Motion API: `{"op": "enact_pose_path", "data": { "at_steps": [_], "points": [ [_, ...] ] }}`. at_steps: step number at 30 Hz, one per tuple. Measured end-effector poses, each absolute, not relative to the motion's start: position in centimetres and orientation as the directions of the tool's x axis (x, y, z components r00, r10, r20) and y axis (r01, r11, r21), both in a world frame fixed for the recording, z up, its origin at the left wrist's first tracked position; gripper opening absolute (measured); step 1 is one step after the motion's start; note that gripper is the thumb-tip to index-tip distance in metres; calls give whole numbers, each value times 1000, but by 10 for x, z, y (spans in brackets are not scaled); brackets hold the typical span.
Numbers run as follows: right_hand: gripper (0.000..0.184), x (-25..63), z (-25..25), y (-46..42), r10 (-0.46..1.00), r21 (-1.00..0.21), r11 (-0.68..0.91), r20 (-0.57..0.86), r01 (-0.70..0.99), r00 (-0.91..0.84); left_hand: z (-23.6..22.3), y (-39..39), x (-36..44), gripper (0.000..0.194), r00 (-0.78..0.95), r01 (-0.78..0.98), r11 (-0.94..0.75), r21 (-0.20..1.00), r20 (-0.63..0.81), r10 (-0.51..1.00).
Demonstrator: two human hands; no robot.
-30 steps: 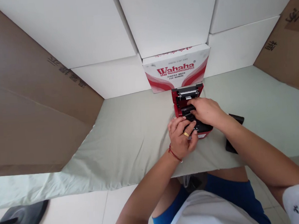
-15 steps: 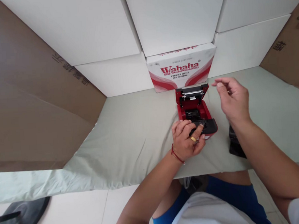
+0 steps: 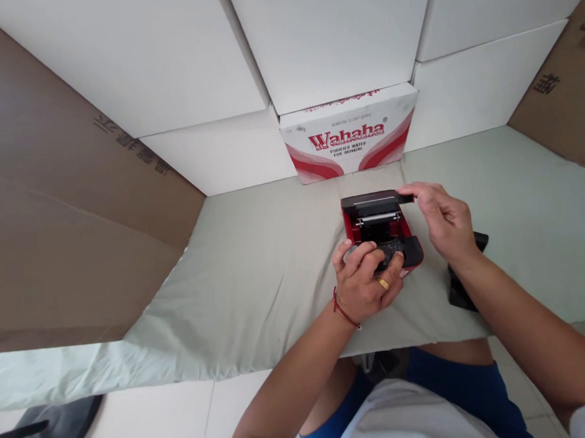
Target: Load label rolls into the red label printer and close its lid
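Item: one small red-and-black device (image 3: pixel 413 250), standing on a pale green cloth (image 3: pixel 246 275), its dark lid (image 3: pixel 371 200) partly raised at the far side, a silver bar (image 3: pixel 379 219) showing beneath.

Left hand (image 3: pixel 367 277): laid over the near left part of the device; fingers bent and slightly spread, the tips on its black front. Whether they grip or merely rest, cannot tell. Worn: a gold ring (image 3: pixel 383 283) and a red bracelet (image 3: pixel 346 314).

Right hand (image 3: pixel 445 221): beyond the device's right side; fingertips at the lid's right corner, thumb bent just beside it (a pinch cannot be confirmed from this angle). The device lies to the left of these fingers and beneath those of the other hand.

Adjacent: a black object (image 3: pixel 460 290), partly hidden under the right forearm; behind the device, apart from it, a red-and-white Wahaha carton (image 3: pixel 349 138).
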State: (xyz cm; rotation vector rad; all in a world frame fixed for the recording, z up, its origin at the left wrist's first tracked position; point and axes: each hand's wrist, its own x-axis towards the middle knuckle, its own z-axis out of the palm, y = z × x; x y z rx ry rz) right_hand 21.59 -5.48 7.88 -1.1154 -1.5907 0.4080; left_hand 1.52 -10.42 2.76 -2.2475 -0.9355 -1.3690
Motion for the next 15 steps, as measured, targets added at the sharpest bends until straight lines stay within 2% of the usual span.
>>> {"op": "enact_pose_path", "data": {
  "at_steps": [4, 8, 11, 15],
  "points": [
    [40, 223, 65, -67, 767, -675, 591, 639, 443, -50, 28, -106, 16, 26, 308, 698, -715, 42, 883, 353],
    [47, 222, 54, -72, 791, -677, 568, 607, 468, -83, 28, -108, 17, 28, 311, 712, -700, 46, 874, 374],
    [41, 218, 52, -73, 765, -653, 584, 641, 482, -59, 30, -109, 16, 30, 325, 688, -723, 72, 859, 395],
    [32, 218, 53, -73, 707, -573, 652, 696, 496, -126, 33, -107, 15, 30, 349, 639, -763, 94, 849, 396]
  ]
}}
